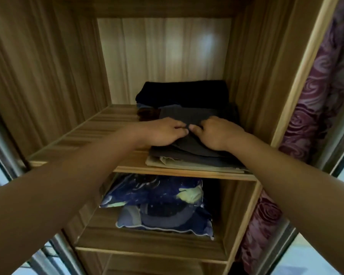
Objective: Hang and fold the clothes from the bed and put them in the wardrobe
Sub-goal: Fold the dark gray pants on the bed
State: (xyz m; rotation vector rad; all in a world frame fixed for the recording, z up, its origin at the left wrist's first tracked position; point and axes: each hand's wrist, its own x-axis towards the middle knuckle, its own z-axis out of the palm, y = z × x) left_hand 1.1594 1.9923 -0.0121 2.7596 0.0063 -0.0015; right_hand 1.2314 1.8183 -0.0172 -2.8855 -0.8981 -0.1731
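The placing step is in hand: a folded dark grey garment lies on top of the stack at the near right of the wardrobe shelf, with a black pile farther back. The left hand and right hand meet on it, fingers curled and seemingly pinching a fold (the dim light blurs the fingertips). Next, I judge, they let go without dragging the top layer askew.

A purple rose-patterned curtain hangs at the right; two blue patterned cushions, possibly plastic-wrapped, lie stacked.
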